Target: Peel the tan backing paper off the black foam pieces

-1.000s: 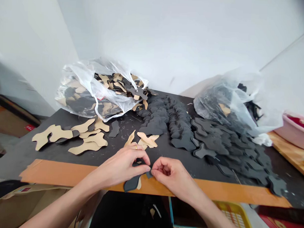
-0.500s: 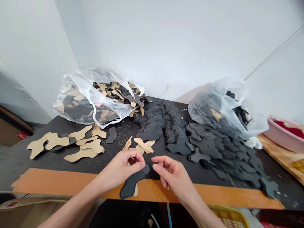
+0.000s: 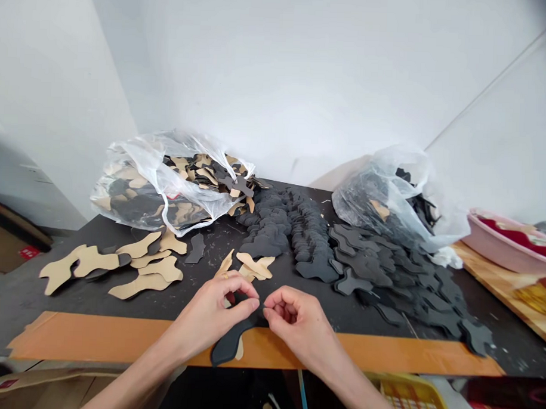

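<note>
A black cut piece (image 3: pixel 230 343) is pinched at its upper end between the thumb and fingers of the left hand (image 3: pixel 215 313); its lower end hangs over the orange edge strip (image 3: pixel 116 336) of the tabletop (image 3: pixel 37 292). The same upper end is met by the pressed-together fingertips of the right hand (image 3: pixel 300 322); whether they grip it or a backing layer appears unclear. A tan underside is visible beneath the piece. Just beyond the fingers, tan backing pieces (image 3: pixel 253 264) are laid on the tabletop. Further beyond, rows of black pieces (image 3: pixel 307 241) are spread. Two clear plastic bags (image 3: pixel 157 182) are placed at the far side.
</note>
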Action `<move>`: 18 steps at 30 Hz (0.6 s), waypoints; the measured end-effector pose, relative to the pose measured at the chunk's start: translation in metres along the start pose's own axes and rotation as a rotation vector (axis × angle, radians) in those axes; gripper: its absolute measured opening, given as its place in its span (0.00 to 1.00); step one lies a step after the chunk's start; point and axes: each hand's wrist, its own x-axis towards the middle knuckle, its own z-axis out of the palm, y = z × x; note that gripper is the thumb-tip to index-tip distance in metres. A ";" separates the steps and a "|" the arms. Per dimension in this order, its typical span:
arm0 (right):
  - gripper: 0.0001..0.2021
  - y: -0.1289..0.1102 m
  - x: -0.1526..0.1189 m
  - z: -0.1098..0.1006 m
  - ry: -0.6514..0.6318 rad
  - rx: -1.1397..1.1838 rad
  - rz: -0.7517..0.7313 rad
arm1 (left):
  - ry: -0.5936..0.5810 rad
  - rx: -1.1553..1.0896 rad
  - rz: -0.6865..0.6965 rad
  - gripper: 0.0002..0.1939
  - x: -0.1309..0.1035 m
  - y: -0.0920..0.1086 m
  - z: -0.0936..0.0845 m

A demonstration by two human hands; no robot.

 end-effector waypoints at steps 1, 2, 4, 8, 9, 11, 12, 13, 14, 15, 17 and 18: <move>0.03 -0.002 0.000 -0.001 0.000 -0.052 -0.018 | 0.039 0.030 -0.003 0.07 0.000 0.000 -0.001; 0.04 -0.004 0.001 -0.002 -0.004 -0.097 -0.029 | 0.074 0.062 0.001 0.09 -0.001 0.000 -0.002; 0.05 -0.008 0.001 -0.005 -0.024 -0.162 -0.035 | 0.100 0.131 0.042 0.11 -0.002 0.000 -0.004; 0.05 -0.014 0.000 -0.008 -0.074 -0.240 -0.052 | -0.007 0.305 0.181 0.07 -0.005 0.008 -0.009; 0.05 -0.015 -0.001 -0.009 -0.083 -0.257 -0.057 | -0.030 0.344 0.198 0.07 -0.005 0.010 -0.010; 0.06 -0.015 -0.002 -0.010 -0.090 -0.292 -0.082 | -0.066 0.398 0.217 0.07 -0.005 0.013 -0.010; 0.06 -0.015 -0.002 -0.010 -0.090 -0.309 -0.103 | -0.078 0.416 0.221 0.07 -0.005 0.014 -0.010; 0.06 -0.015 -0.003 -0.010 -0.090 -0.325 -0.125 | -0.084 0.432 0.225 0.06 -0.004 0.015 -0.009; 0.06 -0.015 -0.004 -0.011 -0.087 -0.343 -0.144 | -0.087 0.443 0.227 0.06 -0.004 0.015 -0.008; 0.06 -0.015 -0.004 -0.011 -0.084 -0.360 -0.158 | -0.090 0.449 0.227 0.06 -0.003 0.016 -0.007; 0.06 -0.016 -0.006 -0.011 -0.070 -0.397 -0.179 | -0.098 0.438 0.228 0.07 -0.003 0.016 -0.005; 0.06 -0.017 -0.007 -0.011 -0.062 -0.416 -0.187 | -0.101 0.422 0.226 0.07 -0.003 0.016 -0.004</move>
